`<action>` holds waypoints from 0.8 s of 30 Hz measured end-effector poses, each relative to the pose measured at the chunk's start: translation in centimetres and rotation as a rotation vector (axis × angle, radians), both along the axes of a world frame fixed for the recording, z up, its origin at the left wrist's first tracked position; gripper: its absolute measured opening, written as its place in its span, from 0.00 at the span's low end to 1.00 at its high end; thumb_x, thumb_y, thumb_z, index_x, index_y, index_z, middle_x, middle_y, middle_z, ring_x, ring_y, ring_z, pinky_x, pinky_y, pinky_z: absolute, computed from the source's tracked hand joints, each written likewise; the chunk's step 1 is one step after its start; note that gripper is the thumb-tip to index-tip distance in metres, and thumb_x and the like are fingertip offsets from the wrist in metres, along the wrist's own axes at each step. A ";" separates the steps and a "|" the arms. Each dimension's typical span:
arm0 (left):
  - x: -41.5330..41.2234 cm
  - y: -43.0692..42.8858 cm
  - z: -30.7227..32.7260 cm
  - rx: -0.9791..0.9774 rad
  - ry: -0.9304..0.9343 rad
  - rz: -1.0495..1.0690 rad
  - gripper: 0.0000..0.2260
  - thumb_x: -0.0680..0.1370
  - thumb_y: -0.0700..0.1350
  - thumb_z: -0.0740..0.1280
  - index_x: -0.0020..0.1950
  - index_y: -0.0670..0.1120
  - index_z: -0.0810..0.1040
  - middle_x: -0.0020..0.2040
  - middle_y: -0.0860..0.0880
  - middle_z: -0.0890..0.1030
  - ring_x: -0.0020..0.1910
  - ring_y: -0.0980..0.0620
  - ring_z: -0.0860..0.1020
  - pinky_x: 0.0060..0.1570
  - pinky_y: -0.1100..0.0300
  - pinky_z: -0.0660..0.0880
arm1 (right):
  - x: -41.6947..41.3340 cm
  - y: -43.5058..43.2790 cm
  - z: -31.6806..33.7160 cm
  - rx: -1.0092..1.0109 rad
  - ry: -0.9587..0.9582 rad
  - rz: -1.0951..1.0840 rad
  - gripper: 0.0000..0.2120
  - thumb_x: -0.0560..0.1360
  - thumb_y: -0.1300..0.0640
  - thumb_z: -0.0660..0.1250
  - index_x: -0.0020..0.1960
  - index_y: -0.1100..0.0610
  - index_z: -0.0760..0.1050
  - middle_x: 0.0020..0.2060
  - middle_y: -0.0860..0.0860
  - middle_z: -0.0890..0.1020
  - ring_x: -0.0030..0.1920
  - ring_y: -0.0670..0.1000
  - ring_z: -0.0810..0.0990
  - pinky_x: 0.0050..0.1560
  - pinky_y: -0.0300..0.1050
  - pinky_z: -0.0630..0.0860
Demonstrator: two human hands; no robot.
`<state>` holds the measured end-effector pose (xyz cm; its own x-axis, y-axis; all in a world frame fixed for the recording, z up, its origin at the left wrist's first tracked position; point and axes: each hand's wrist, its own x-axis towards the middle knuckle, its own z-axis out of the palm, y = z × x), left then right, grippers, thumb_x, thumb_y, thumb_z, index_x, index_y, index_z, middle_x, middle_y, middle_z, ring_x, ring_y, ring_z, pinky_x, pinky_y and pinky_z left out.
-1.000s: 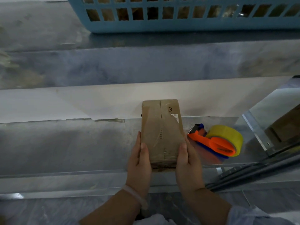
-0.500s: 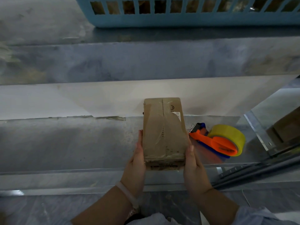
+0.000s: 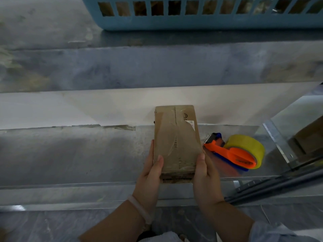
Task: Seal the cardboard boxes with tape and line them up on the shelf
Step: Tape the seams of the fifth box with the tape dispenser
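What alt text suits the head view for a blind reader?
A left hand and a right hand grip the near end of a slim brown cardboard box, taped shut, lying on a grey metal shelf. An orange tape dispenser with a yellow roll lies just right of it; a blue plastic basket sits above.

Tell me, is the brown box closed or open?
Closed. The cardboard box has its top flaps lying flat with shiny clear tape along the seam. Its near end: cannot tell.

Matt brown cardboard box (image 3: 176, 142) under glossy tape; dull metal shelf (image 3: 73, 154).
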<state>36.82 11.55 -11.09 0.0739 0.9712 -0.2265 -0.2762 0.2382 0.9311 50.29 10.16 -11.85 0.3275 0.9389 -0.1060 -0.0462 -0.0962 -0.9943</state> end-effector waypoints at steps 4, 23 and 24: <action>-0.7 0.2 0.9 -0.029 0.076 -0.136 0.27 0.77 0.61 0.53 0.75 0.56 0.62 0.69 0.52 0.73 0.66 0.55 0.74 0.65 0.55 0.72 | 1.0 -0.4 0.8 -0.063 -0.046 0.048 0.23 0.79 0.41 0.50 0.68 0.47 0.72 0.60 0.44 0.80 0.63 0.43 0.76 0.66 0.47 0.73; -6.9 5.6 3.4 0.379 1.026 -0.226 0.28 0.78 0.57 0.62 0.77 0.56 0.57 0.75 0.60 0.58 0.74 0.58 0.59 0.72 0.61 0.57 | 6.5 5.1 5.8 -0.165 -0.476 0.446 0.12 0.81 0.47 0.57 0.56 0.40 0.79 0.52 0.34 0.81 0.55 0.35 0.77 0.49 0.24 0.69; -6.9 5.5 3.5 0.356 1.078 -0.202 0.29 0.78 0.58 0.61 0.77 0.55 0.57 0.76 0.59 0.56 0.74 0.57 0.58 0.72 0.60 0.57 | 6.1 5.8 5.8 -0.143 -0.521 0.398 0.12 0.81 0.48 0.58 0.59 0.41 0.78 0.56 0.37 0.79 0.58 0.38 0.76 0.53 0.26 0.67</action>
